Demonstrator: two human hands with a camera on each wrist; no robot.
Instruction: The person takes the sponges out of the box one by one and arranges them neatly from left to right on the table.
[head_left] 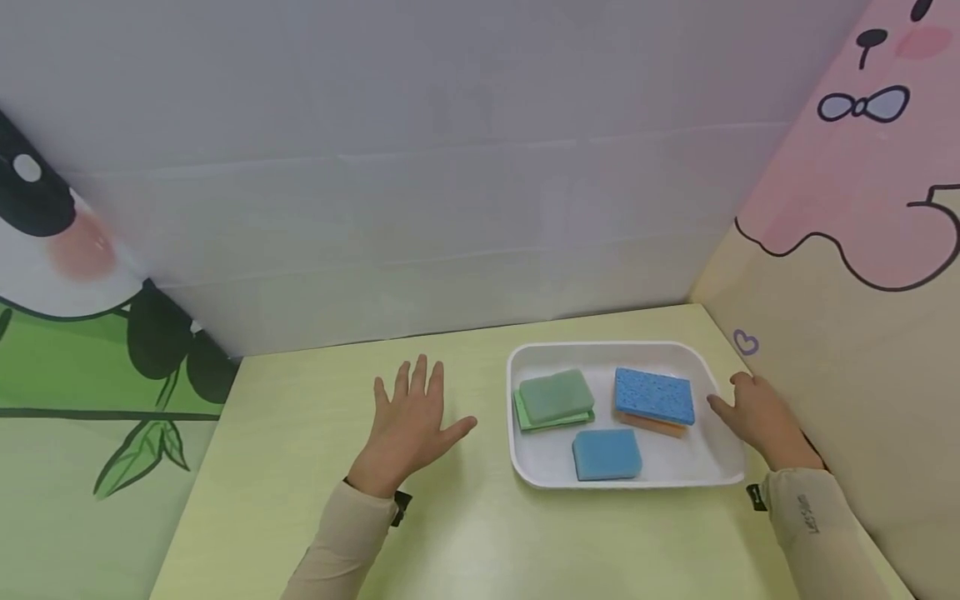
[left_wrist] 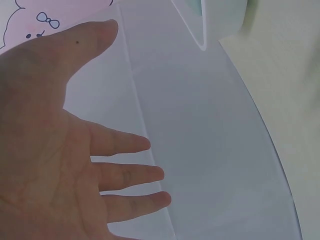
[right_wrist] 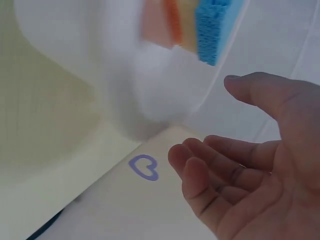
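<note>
A white tray (head_left: pixel 540 468) sits on the table with several sponges in it. At its left a green sponge (head_left: pixel 557 395) lies on a brighter green one (head_left: pixel 534 422). A blue sponge (head_left: pixel 654 395) rests on an orange-toned one (head_left: pixel 654 424) at the right, and a plain blue sponge (head_left: pixel 607 455) lies in front. My right hand (head_left: pixel 767 421) is beside the tray's right rim, thumb apart from loosely bent fingers, holding nothing. Left of the tray, my left hand (head_left: pixel 407 433) is spread over the table, fingers straight, with nothing in its palm (left_wrist: pixel 50 160).
The pale yellow table (head_left: pixel 300 467) meets a grey-white wall (head_left: pixel 450 208) at the back. To the right stands a side wall (head_left: pixel 862 350) with a pink cartoon and a purple heart (right_wrist: pixel 144 167). A green cartoon panel (head_left: pixel 67 367) borders the left.
</note>
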